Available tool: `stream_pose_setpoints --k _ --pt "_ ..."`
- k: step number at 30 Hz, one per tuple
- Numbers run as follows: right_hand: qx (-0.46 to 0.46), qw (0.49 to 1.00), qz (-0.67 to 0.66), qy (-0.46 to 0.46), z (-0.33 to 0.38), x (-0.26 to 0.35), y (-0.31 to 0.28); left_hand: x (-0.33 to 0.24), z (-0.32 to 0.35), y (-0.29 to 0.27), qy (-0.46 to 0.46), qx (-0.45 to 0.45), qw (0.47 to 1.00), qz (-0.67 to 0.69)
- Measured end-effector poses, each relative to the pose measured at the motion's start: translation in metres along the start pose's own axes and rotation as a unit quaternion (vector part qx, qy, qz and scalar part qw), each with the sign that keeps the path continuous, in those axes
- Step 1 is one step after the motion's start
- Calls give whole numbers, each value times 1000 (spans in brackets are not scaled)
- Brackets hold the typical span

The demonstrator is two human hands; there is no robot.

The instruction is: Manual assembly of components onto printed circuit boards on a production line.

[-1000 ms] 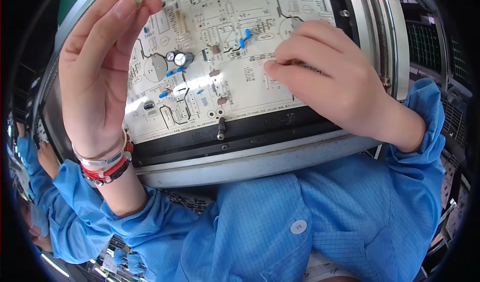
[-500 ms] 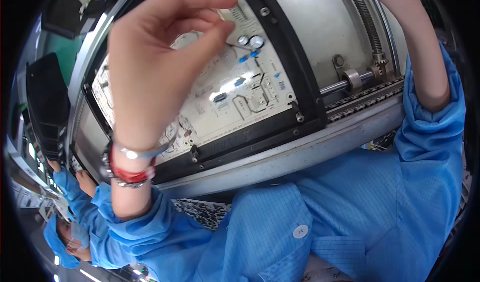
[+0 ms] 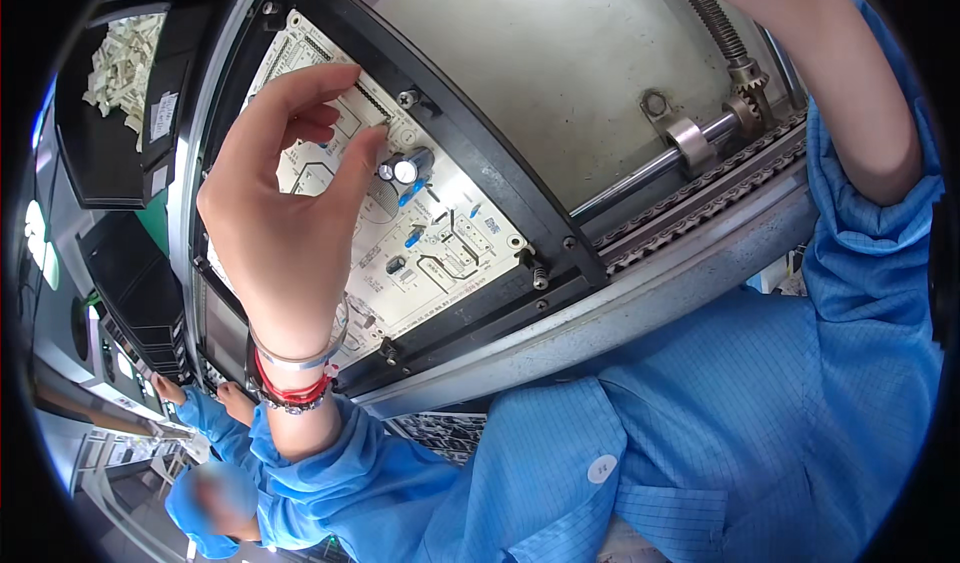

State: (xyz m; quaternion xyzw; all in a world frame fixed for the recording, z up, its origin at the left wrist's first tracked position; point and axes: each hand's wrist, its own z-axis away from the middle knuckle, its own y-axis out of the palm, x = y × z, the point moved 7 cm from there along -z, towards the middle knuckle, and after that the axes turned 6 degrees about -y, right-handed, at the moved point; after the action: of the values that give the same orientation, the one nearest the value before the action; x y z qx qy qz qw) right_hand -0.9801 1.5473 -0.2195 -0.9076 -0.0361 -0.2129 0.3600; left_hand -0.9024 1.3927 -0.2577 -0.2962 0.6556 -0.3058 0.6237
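Observation:
My left hand (image 3: 285, 203) is over the cream circuit board (image 3: 440, 298), which sits in a black frame (image 3: 500, 198). Its thumb and index finger pinch a strip connector (image 3: 374, 101) by its two ends at the board's far right edge; the remaining fingers curl behind. Beside the thumb stand round capacitors (image 3: 405, 170) and a blue component (image 3: 411, 194). A silver bangle and red bracelets circle this wrist. My right forearm (image 3: 850, 83) runs up past the top edge, so that hand is out of sight.
A black bin (image 3: 105, 168) of small white parts (image 3: 125, 68) stands at far left, with black trays (image 3: 130, 273) nearer. A metal rail (image 3: 600, 288) runs in front, with a chain (image 3: 690, 223) and shaft (image 3: 640, 178) at right. Another person (image 3: 210, 508) in blue works at lower left.
The view has shifted, so the board and frame appear lower and farther left, and the bin of white parts shows more fully. My left fingers stay at the same connector.

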Motion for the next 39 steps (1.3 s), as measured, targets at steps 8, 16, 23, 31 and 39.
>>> stream_pose_setpoints --k 8,16,23,31,39 --pt "13 999 18 -48 0 -4 25 -12 8 -1 71 14 979 -193" --pt "-12 999 17 -43 12 -4 18 5 16 3 56 38 994 -81" --pt "13 998 31 -50 -11 -3 27 23 19 -22 1 -8 1000 29" --pt "-6 995 24 -95 -8 -4 26 26 21 -18 -25 25 999 -5" --pt "3 996 7 -91 -8 1 25 9 23 -15 42 1 993 -112"
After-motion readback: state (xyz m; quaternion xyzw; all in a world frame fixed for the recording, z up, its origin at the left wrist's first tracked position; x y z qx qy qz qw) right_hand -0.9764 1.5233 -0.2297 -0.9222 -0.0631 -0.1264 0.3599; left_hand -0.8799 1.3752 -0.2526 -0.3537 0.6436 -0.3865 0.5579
